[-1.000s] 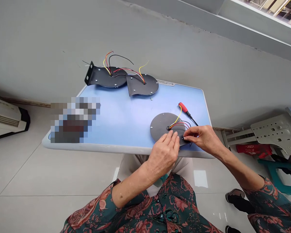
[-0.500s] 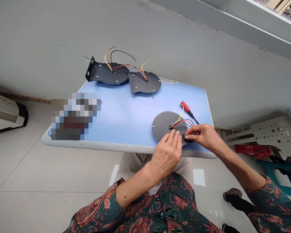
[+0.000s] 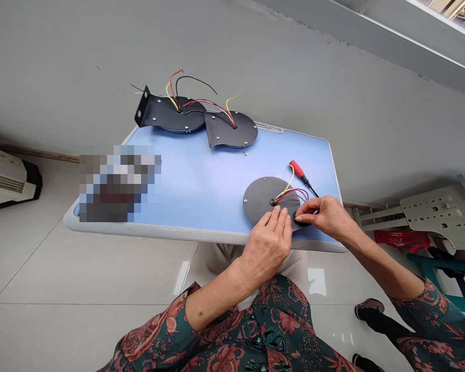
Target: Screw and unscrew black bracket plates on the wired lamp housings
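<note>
A round black plate (image 3: 261, 201) with yellow, red, black and white wires lies near the table's front edge, right of centre. My left hand (image 3: 269, 237) rests on it with straight fingers laid flat and side by side. Over the plate's right part, my right hand (image 3: 323, 217) pinches thumb and fingertips together at the surface; whatever sits between them is too small to make out. Just behind that hand lies a screwdriver with a red handle (image 3: 296, 169). A screw (image 3: 245, 201) shows at the plate's left edge.
Two more black plates, one with a bent bracket (image 3: 170, 114) and one beside it (image 3: 234, 132), lie along the back edge of the blue table (image 3: 194, 191). Small screws (image 3: 245, 153) lie in front. A blurred patch covers the table's left end. A wall stands behind.
The view has shifted very slightly. Both hands keep nearly the same places on the plate, and the objects on the table have not moved.
</note>
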Available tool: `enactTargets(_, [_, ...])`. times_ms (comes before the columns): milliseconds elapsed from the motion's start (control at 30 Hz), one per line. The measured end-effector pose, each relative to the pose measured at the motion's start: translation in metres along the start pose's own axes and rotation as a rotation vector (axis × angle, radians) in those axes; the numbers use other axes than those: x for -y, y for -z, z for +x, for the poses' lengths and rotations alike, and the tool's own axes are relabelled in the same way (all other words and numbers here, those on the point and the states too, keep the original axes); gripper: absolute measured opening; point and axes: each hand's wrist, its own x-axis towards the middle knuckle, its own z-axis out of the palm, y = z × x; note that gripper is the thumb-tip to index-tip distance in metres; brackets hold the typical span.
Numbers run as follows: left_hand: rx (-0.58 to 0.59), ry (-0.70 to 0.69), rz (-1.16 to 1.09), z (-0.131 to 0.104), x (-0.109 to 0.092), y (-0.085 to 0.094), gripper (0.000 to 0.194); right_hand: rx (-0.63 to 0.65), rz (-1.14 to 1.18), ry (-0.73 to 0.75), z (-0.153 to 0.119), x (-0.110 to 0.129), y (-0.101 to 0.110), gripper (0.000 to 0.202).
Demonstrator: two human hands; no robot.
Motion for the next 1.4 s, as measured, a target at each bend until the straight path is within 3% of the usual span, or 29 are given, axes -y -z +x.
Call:
enactTargets(267, [0.02,-0.008,0.002,0.001,0.001,0.003,0.041,-0.012,-0.048,0.007,-0.001,0.002,-0.003,0.006])
enactTargets(467, [0.039,-0.007,-0.024,0.0,0.0,0.001,0.042,-0.109,-0.071,0.113,-0.007,0.002,-0.008,0.01])
enactTargets(667, [0.038,-0.004,-0.019,-0.001,0.001,0.0,0.041,-0.009,-0.035,0.076,-0.003,0.002,-0.003,0.009])
enactTargets(900, [-0.004,-0.01,0.001,-0.001,0.002,0.001,0.037,0.002,0.126,0.078,-0.003,-0.011,-0.003,0.015])
enactTargets(1000, [0.025,-0.01,-0.017,-0.001,0.003,0.001,0.038,-0.068,0.193,0.082,-0.008,-0.014,0.014,0.022])
enactTargets(1067, [0.024,-0.015,-0.025,-0.002,0.004,0.0,0.038,-0.219,0.214,0.086,-0.006,-0.018,0.029,0.026])
enactTargets(1167, [0.006,-0.024,-0.033,-0.003,0.005,-0.001,0.037,-0.482,0.073,0.108,0.012,-0.026,0.043,0.02])
enactTargets(1200, [0.006,-0.022,-0.037,-0.004,0.005,-0.002,0.038,-0.494,-0.032,0.123,0.022,-0.027,0.043,0.015])
enactTargets(1300, [0.026,-0.016,-0.044,-0.005,0.006,-0.003,0.039,-0.342,-0.305,0.128,0.057,-0.025,0.031,0.02])
enactTargets(1400, [0.032,-0.025,-0.023,-0.004,0.006,-0.003,0.039,-0.273,-0.419,0.067,0.083,-0.015,0.018,0.026])
